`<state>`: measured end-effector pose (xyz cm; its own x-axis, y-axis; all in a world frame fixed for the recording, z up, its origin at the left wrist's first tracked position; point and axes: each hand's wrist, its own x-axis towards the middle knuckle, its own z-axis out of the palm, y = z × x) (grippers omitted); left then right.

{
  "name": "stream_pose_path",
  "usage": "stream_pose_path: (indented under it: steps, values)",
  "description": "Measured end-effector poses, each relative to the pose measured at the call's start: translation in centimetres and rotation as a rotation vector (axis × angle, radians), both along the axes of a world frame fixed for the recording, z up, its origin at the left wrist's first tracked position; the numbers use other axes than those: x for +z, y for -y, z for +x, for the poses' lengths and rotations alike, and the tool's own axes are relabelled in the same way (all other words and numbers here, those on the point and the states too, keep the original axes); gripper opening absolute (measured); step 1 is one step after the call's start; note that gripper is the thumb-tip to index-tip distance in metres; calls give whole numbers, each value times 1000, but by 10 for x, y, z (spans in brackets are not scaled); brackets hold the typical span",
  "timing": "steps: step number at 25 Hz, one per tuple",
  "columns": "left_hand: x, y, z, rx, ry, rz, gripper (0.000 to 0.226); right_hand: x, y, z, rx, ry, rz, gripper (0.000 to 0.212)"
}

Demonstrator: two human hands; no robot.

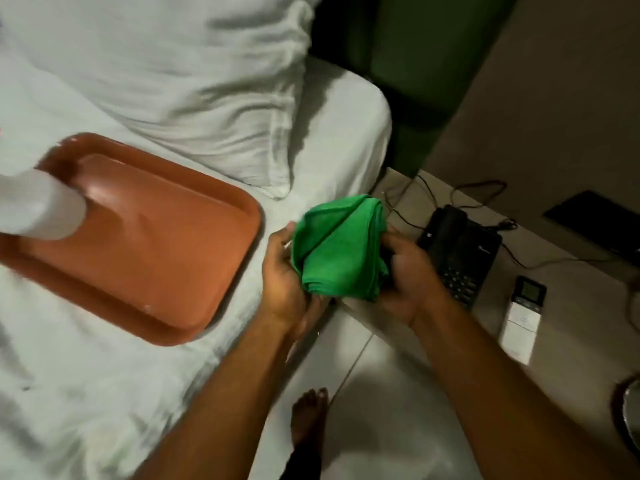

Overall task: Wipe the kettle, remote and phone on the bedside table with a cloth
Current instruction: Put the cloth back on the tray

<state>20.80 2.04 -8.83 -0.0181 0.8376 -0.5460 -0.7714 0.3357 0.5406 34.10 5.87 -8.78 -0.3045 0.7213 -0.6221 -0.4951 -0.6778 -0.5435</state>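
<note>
- Head view, centre: a folded green cloth (341, 244) is held between both hands above the gap between the bed (104, 393) and the bedside table (571, 323). The left hand (287, 275) grasps its left and lower edge; the right hand (408, 275) closes on its right edge.
- Head view, right: the phone (460, 251), a dark corded desk set, lies on the table just right of the right hand. The remote (523, 320), pale with a small display, lies just right of and nearer than the phone. No kettle can be identified with certainty; a round metallic object (628, 407) is cut off at the right edge.
- Step in hand, as judged: the cloth is being gathered into a pad before wiping. A compact, flat fold held in one hand would leave the other free to steady the phone; a light stroke along the handset and keypad would avoid lifting the receiver.
- Head view, left: an orange-brown tray (166, 271) rests on the bed, with a blurred white cylindrical object (41, 206) at its far-left corner. A white pillow (190, 81) lies beyond.
- Obstructions: thin cables (485, 188) trail over the far part of the table around the phone and may snag the cloth. A bare foot (308, 420) stands on the floor below.
</note>
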Motion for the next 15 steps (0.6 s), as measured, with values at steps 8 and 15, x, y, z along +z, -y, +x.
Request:
stream_pose_path:
  steps: [8, 15]
  values:
    - [31, 29, -155, 66, -843, -103, 32, 37, -11, -148, 486, 286, 347, 30]
    - [12, 50, -189, -179, -1582, -321, 41, 23, -5, -194, 723, 1090, 628, 44]
